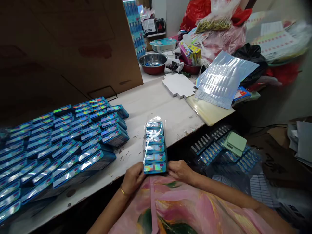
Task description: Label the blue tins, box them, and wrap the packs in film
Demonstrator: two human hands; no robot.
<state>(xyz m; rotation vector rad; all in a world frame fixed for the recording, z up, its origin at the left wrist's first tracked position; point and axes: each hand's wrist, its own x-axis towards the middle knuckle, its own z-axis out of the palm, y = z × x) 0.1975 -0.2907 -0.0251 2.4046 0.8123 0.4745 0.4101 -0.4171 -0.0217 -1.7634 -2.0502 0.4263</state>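
In the head view I note the left hand (pixel 133 177) and right hand (pixel 180 170) gripping either side of a clear sleeve (pixel 157 119) at its near end. It contains a column of blue packs (pixel 155 148). Rows of blue boxes (pixel 65 139) occupy the white table (pixel 136 100), leftward, before a cardboard panel (pixel 73 48).

Head view (only camera): from above, facing forward and down, hands (pixel 133 178) close, table (pixel 146 104) beyond.

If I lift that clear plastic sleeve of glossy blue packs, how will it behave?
The sleeve would probably flex, its film looking thin. Its glare hints at slipperiness. The blue packs, separate pieces in a row, might shift.
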